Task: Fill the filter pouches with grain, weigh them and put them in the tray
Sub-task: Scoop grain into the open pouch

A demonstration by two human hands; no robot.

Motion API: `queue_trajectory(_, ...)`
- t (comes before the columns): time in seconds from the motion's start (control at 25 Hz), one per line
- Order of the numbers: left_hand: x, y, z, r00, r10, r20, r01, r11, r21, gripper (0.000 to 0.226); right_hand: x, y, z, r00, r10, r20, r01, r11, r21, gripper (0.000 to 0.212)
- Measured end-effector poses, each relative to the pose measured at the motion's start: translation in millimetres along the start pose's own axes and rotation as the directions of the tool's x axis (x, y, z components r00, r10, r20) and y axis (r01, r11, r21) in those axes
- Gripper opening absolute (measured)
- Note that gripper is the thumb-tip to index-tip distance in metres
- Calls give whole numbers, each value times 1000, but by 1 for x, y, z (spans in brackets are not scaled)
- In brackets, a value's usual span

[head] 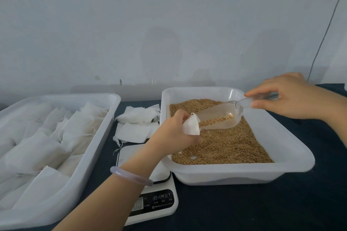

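Note:
My left hand [173, 133] grips a white filter pouch [191, 125] over the grain [225, 146] in the white grain tray [293, 157]. My right hand [287, 96] pinches the handle of a clear plastic scoop [219, 118]. The scoop tilts down to the left, its lip at the pouch's mouth, with some grain in it. A white tray [99, 137] at the left holds several filled pouches [43, 146]. A white digital scale [161, 197] lies under my left forearm.
A pile of empty white pouches [137, 124] lies on the dark tablecloth [262, 208] between the two trays. A pale wall stands close behind the table. A thin cable [326, 30] hangs down the wall at the right.

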State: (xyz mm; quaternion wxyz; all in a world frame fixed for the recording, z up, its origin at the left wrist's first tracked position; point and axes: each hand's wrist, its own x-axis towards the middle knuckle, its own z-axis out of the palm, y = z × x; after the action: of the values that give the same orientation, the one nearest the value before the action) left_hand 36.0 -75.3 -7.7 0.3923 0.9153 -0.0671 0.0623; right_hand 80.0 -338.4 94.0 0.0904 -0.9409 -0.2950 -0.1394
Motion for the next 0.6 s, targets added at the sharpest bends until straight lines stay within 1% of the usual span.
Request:
queue_trajectory(0.08, 1, 1, 2, 999, 17, 46, -23, 990, 140, 69, 1, -1, 0, 1000, 8, 0, -8, 1000, -25, 19)
queue_trajectory(0.16, 1, 1, 7, 996, 45, 79, -66, 957, 282, 68, 2, -1, 2, 1000, 16, 2, -16, 997, -77, 27)
queue_trajectory(0.2, 0, 1, 8, 996, 43, 77, -64, 954, 292, 64, 2, -1, 3, 1000, 9, 0, -9, 995, -104, 29)
queue_trajectory(0.32, 0, 2, 5, 999, -9, 48, 0, 983, 182, 58, 3, -5, 5, 999, -35, -41, 30, 991, -129, 32)
queue_trajectory(0.48, -3, 2, 3, 999, -10, -46, 16, 991, 133, 52, 4, -11, -2, 981, -106, -162, 81, 985, -152, 43)
queue_trajectory(0.6, -4, 3, 4, 995, -33, -97, 42, 995, 85, 53, 7, -16, -8, 973, -143, -183, 109, 976, -188, 52)
